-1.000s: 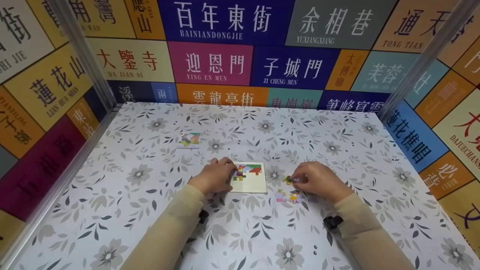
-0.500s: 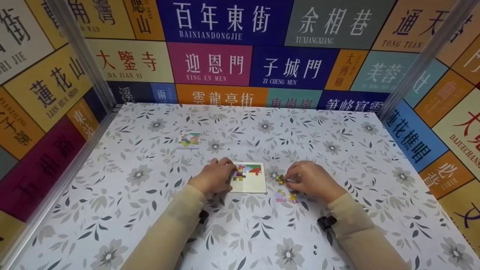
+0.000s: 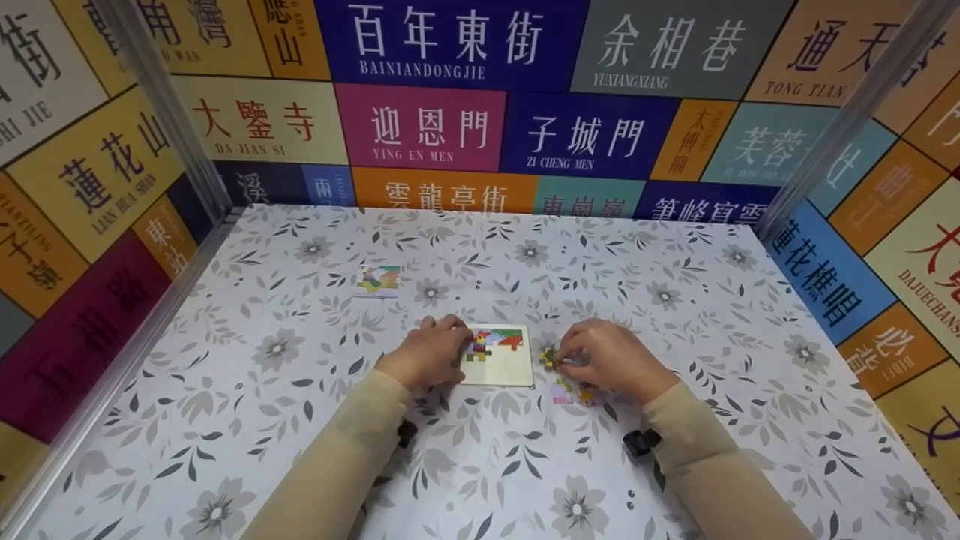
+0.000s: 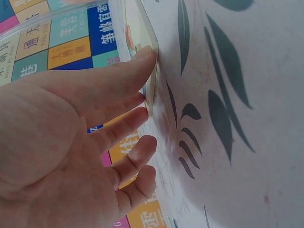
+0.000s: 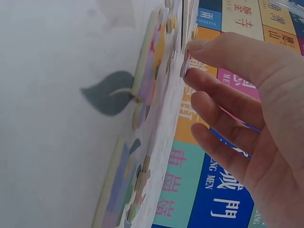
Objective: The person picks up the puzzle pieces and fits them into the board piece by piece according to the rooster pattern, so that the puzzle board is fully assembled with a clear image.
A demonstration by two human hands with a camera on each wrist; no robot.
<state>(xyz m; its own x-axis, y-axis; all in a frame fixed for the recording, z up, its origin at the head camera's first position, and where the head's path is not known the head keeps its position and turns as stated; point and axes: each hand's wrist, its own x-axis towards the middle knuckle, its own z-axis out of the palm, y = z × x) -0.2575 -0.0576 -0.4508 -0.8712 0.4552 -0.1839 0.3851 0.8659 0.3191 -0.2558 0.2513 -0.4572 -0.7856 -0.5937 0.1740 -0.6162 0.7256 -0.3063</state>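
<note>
A small cream puzzle board [image 3: 511,369] lies at mid-table, with colourful joined pieces along its top and upper left. My left hand [image 3: 429,351] holds the board by its left side; in the left wrist view the thumb [image 4: 145,61] presses its edge. Right of the board, my right hand [image 3: 613,361] pinches a yellow-and-green jigsaw piece [image 3: 548,357] between thumb and forefinger. From the right wrist that piece [image 5: 185,66] appears edge-on. Below the right hand lie a pink-and-purple jigsaw piece [image 3: 561,392] and a yellow one [image 3: 586,395], partly covered by the fingers.
A small square picture puzzle [image 3: 379,280] lies farther back on the left. Grey leaves and flowers pattern the white tabletop [image 3: 300,405]. Walls with coloured name panels [image 3: 420,124] enclose the back and sides.
My right hand has moved left with the pinched jigsaw piece, closer to the board's right edge. The left hand and the board have stayed in place.
</note>
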